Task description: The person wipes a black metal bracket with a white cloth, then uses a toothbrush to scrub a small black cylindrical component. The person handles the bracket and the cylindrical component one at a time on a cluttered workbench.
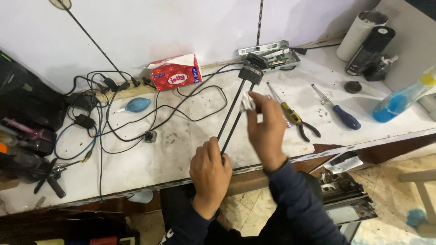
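My left hand [210,170] grips the near end of a pair of thin black rods [231,115] that run up and away to a small black carriage block [250,72]. Over the rods, my right hand [267,127] pinches a small white part [247,102] at its fingertips. Both hands hover above the front half of a scratched white workbench [181,149].
A red tissue box [176,72], a blue air blower [136,105] and tangled black cables [109,122] lie left. A yellow screwdriver [286,109], pliers [309,130], a blue-handled screwdriver [340,113], spray cans [370,43] and a blue spray bottle [399,100] sit right. A metal frame [272,52] rests at the back.
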